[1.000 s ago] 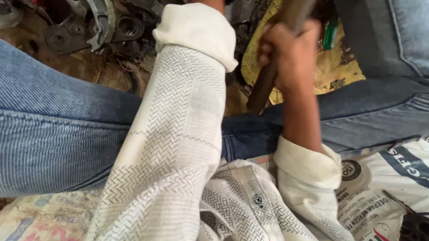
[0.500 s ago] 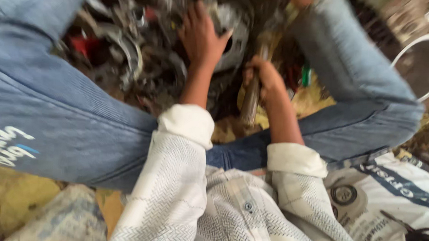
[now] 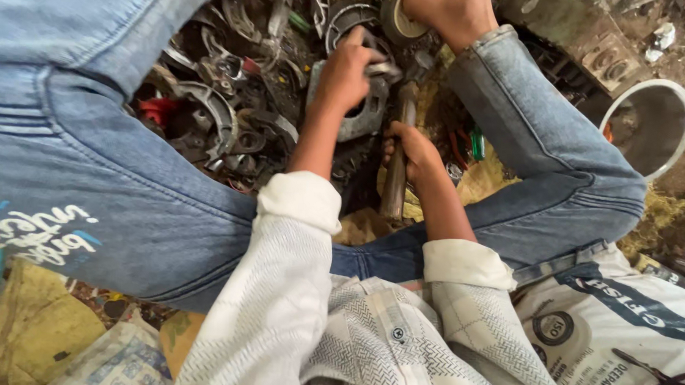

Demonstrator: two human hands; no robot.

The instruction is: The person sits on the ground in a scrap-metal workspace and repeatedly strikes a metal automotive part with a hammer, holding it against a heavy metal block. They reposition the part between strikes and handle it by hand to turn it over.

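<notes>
At the far left lies a heap of scrap metal parts [image 3: 223, 128]: curved brackets, rings and a red piece, dark with grease, on the floor between my legs. My left knee, in blue jeans [image 3: 78, 168], borders the heap.

Next comes my left hand [image 3: 347, 71]. It is clamped on the upper edge of a flat grey metal plate [image 3: 360, 113] with holes in it, fingers curled over the top and thumb behind. The plate stands tilted on the scrap, near the centre of the view.

Just right of it, my right hand [image 3: 411, 151] is closed around the shaft of a hammer [image 3: 396, 168]. The shaft runs nearly vertical in the view, with its head (dark, partly hidden) up beside the plate and very near the fingers of my left hand.

Farther right are my bare foot [image 3: 447, 14], resting on a dark ring at the top of the view, a round metal bowl [image 3: 648, 123] on the ground, and a printed white sack [image 3: 619, 323] at lower right.

Risks, as judged from this position:
- The hammer head sits close to the left fingers; a glancing stroke could catch them.
- The plate rests on loose scrap; it could shift or twist under a blow.
- The bare foot is near the work; a dislodged piece could strike it.
</notes>
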